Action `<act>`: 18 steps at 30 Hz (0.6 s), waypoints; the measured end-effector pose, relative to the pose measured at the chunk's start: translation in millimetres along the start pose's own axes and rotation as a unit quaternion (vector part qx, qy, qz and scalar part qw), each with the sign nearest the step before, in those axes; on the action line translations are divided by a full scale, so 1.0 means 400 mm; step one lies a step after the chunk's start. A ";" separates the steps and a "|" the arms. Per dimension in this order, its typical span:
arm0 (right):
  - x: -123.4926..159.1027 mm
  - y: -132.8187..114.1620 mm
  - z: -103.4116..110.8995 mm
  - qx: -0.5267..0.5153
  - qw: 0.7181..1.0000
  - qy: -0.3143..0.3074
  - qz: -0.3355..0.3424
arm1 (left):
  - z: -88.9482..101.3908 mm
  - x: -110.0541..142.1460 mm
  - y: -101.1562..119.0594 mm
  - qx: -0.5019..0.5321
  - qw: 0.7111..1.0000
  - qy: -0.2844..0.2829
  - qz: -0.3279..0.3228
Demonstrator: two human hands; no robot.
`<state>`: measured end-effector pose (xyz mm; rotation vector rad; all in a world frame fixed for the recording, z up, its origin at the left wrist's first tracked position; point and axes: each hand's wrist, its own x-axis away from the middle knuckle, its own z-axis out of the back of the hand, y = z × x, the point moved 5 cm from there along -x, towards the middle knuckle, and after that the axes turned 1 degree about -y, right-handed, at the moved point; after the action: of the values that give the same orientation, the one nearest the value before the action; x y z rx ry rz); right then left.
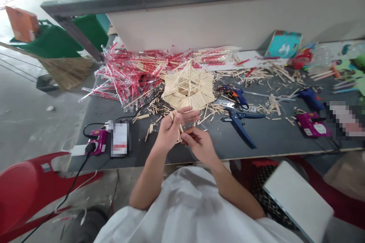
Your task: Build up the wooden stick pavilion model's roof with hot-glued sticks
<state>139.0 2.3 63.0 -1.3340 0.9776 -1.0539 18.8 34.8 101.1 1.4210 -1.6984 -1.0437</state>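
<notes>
My left hand [171, 128] is raised just in front of a star-shaped piece built of wooden sticks [199, 98]. Its thumb presses a few thin wooden sticks [180, 131] against the palm, while the other fingers stretch out to the right. My right hand [199, 142] has its fingers closed around the lower ends of those sticks. How many sticks there are is hidden by the fingers. The star-shaped piece lies on the dark table [142, 152], with a raised frame of sticks over an open middle.
Red-and-clear plastic packets of chopsticks [122, 76] pile up behind. Cut stick pieces [154, 117] litter the table. To the right lie blue cutting pliers [242, 125], a blue glue gun [239, 95] and a purple power socket [312, 124]. A phone [119, 138] and another purple socket [99, 140] are left.
</notes>
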 end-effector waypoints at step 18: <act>0.021 -0.102 0.091 0.241 0.940 0.119 0.209 | -0.016 0.003 0.036 -0.286 0.957 0.014 -0.043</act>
<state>175.0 5.1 104.8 -0.5734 1.0381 -1.0473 18.0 33.8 117.0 1.1233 -1.1789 -1.4135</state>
